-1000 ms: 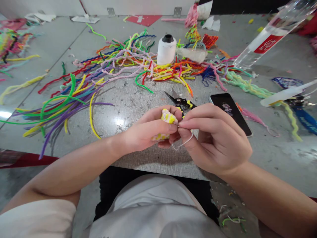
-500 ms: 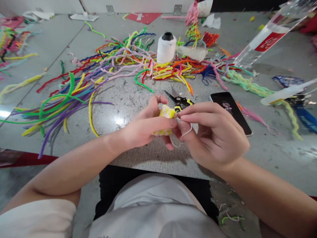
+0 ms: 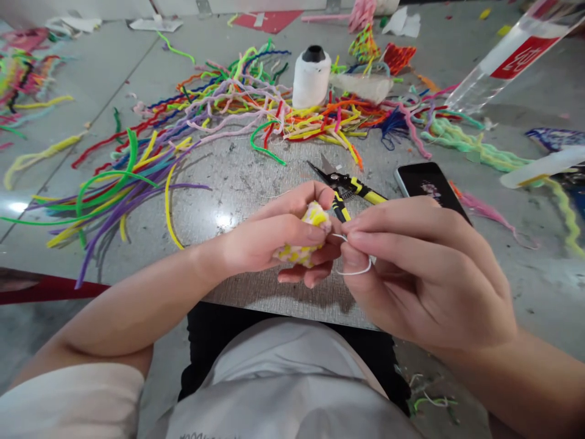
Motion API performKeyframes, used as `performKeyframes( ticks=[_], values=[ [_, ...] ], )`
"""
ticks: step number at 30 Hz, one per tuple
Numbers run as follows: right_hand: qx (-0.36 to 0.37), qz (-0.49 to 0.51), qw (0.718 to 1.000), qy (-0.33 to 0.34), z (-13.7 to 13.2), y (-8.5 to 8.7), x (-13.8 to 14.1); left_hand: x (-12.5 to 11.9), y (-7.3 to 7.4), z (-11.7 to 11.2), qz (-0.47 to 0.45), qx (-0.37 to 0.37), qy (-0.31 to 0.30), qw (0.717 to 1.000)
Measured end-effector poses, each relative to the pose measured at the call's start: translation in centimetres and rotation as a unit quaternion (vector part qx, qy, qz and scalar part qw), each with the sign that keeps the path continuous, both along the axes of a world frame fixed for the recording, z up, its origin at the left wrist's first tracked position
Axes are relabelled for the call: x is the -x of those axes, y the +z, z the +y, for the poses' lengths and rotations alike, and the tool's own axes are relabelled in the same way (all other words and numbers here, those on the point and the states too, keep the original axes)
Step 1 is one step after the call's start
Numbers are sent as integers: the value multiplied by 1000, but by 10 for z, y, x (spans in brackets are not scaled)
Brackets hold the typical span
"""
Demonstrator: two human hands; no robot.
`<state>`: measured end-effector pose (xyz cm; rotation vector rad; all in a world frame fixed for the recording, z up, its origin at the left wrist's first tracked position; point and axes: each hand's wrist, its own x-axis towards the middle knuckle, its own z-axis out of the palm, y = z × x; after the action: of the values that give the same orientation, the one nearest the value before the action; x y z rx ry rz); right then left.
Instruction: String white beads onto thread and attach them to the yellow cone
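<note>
My left hand (image 3: pixel 278 235) is closed around a small yellow and pale pink woven piece (image 3: pixel 315 214), thumb on top and fingers beneath. Part of the piece is hidden by the thumb. To its right, my right hand (image 3: pixel 425 268) pinches a white thread (image 3: pixel 359 270) between thumb and fingertips. The thread curls in a loop below the pinch; whether a needle is on it I cannot make out. Just beyond the hands lie snips (image 3: pixel 342 183) with black and yellow handles. A phone (image 3: pixel 429 186) lies beside the right hand, partly covered by it.
A white thread cone (image 3: pixel 311 79) stands among many coloured fuzzy strips (image 3: pixel 228 110). Purple and green strips (image 3: pixel 109 189) spread to the left. At the right are a clear bottle (image 3: pixel 507 61) and a mint braided strand (image 3: pixel 479 146). The table's near edge runs below my hands.
My right hand has moved right and nearer, away from the left hand, with the thread in its pinch. The woven piece has tilted in my left hand. More of the snips shows.
</note>
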<state>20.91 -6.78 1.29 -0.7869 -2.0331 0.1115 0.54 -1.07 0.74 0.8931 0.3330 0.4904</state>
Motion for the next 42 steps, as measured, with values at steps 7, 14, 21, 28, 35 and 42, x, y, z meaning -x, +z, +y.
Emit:
performKeyframes(
  ticks=[7, 14, 21, 28, 35, 42],
  values=[
    [-22, -17, 999, -44, -7, -6, -1, -2, -3, -2, 16, -19, 34, 999],
    [-60, -21, 996, -61, -5, -7, 1, -4, -4, -7, 49, -102, 110, 987],
    [-139, 34, 989, -48, 12, -15, 8, -4, -15, -7, 36, -177, 147, 972],
    [-135, 18, 990, -48, 12, -15, 5, -3, -10, -10, 72, -169, 146, 972],
    [-159, 43, 985, -52, 15, -15, 10, -2, -13, -9, 79, -185, 147, 969],
    [-146, 40, 987, -61, 15, -13, 12, 0, -19, -9, 94, -234, 167, 953]
  ],
)
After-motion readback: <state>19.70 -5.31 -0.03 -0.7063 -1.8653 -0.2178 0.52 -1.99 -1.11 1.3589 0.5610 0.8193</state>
